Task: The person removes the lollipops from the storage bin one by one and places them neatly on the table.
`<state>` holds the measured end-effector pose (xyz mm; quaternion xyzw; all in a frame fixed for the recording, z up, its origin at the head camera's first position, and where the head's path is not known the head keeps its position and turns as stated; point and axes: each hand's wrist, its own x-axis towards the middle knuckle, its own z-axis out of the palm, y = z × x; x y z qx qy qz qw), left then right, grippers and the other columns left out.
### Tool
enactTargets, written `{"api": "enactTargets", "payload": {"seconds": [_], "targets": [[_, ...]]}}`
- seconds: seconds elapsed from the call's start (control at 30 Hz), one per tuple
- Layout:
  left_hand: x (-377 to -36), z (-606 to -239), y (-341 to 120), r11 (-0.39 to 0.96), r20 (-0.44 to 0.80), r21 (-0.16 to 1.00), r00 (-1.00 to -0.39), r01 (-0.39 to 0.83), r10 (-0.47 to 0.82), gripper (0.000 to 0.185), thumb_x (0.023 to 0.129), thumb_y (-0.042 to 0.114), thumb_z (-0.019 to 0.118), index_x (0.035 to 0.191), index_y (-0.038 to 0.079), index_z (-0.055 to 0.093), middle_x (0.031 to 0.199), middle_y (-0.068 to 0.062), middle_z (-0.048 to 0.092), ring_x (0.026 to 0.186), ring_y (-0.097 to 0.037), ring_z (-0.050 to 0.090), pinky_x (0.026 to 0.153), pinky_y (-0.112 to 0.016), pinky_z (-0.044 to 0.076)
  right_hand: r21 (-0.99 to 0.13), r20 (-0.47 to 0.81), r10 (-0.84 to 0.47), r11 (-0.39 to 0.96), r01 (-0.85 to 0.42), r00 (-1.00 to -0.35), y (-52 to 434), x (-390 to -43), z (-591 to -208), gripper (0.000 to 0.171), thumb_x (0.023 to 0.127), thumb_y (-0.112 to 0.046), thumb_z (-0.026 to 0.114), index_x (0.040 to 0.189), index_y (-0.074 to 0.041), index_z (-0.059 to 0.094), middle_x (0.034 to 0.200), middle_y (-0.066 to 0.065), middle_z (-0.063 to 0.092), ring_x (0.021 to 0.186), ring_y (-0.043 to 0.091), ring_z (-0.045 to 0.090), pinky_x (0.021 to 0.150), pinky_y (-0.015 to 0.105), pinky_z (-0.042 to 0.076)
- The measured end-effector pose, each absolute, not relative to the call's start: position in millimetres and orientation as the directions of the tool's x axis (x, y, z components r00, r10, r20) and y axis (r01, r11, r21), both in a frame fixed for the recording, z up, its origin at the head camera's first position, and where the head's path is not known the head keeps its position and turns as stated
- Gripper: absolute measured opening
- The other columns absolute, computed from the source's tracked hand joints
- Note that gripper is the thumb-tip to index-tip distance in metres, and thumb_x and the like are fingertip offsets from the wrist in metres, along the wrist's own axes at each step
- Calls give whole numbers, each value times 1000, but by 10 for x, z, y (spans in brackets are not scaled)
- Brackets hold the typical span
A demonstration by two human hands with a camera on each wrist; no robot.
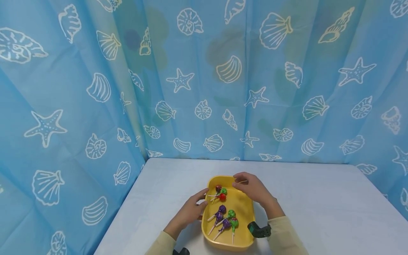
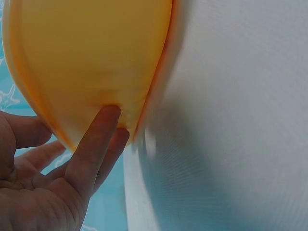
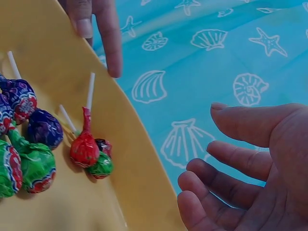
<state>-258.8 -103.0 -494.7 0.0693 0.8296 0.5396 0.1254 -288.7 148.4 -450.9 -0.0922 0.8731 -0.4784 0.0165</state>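
On the white desk point(image 1: 302, 198): a yellow tray point(image 1: 243, 205), round-cornered, with wrapped lollipops point(image 1: 219, 217) lying loose inside in two groups. Looks like smooth, stiff plastic; probably light even with its load, unlikely to break, perhaps quick to slide. Best taken by the two long rims, opposite one another, and carried level, given such roll-prone contents. Lollipops likely hard and slick in their wrappers; easiest to pinch by the white sticks point(image 3: 91, 89).

Gripped at the left rim by the left hand point(image 1: 191, 209), thumb at the lip, fingers against the outer wall. By the far right corner, the right hand point(image 1: 253, 187), loosely curved and holding nothing; hard to tell whether touching the rim.

Hidden: the tray's underside, and most of a dark-wrapped lollipop point(image 3: 104, 146) behind a red-wrapped lollipop point(image 3: 84, 150). Too small to read: any wrapper lettering. Uncertain: the exact count among the overlapping purple heads. Cut off: the left wrist device point(image 1: 181, 251), at the head view's bottom edge. Beyond the desk, a blue shell-print curtain point(image 1: 180, 120).
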Motion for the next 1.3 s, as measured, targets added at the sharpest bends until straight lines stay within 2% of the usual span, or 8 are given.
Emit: {"api": "enactTargets", "payload": {"seconds": [0.17, 0.67, 0.87, 1.03, 1.3], "targets": [[-2590, -4937, -1028, 403, -128, 915, -958, -15, 256, 51, 105, 12, 56, 155, 17, 45, 144, -21, 51, 106, -30, 66, 69, -37, 64, -841, 41, -182, 525, -132, -983, 1422, -2906, -4540, 37, 97, -20, 70, 127, 1, 64, 116, 12, 67, 111, 34, 64, 92, 47, 59], [-2600, -4957, -1032, 403, -136, 915, -962, -29, 239, 51, 105, 13, 57, 154, 18, 46, 145, -21, 50, 108, -31, 66, 70, -37, 64, -833, 15, -231, 536, -140, -973, 1204, -2939, -4616, 30, 95, -6, 69, 123, 5, 65, 109, 12, 68, 106, 32, 63, 90, 47, 59], [-2616, -4956, -1036, 399, -125, 917, -961, -15, 249, 51, 105, 13, 56, 154, 18, 45, 145, -22, 50, 108, -32, 66, 70, -37, 64, -821, 26, -284, 541, -183, -958, 1174, -2999, -4690, 31, 90, 0, 72, 119, 10, 65, 102, 14, 68, 94, 31, 65, 80, 44, 61], [-2602, -4979, -1046, 400, -119, 916, -959, -7, 256, 51, 105, 12, 56, 154, 17, 45, 144, -22, 50, 108, -32, 67, 69, -36, 64, -801, -54, -264, 587, -116, -963, 1125, -3024, -4750, 28, 88, 2, 73, 115, 8, 67, 100, 14, 67, 85, 26, 65, 73, 41, 62], [-2611, -4967, -1051, 385, -118, 923, -956, -6, 269, 51, 105, 11, 56, 154, 16, 45, 145, -24, 50, 107, -33, 67, 67, -35, 64, -741, -123, -241, 668, -73, -963, 1098, -3075, -4778, 23, 86, 2, 76, 107, 4, 70, 103, 12, 68, 94, 30, 66, 85, 45, 60]]}}
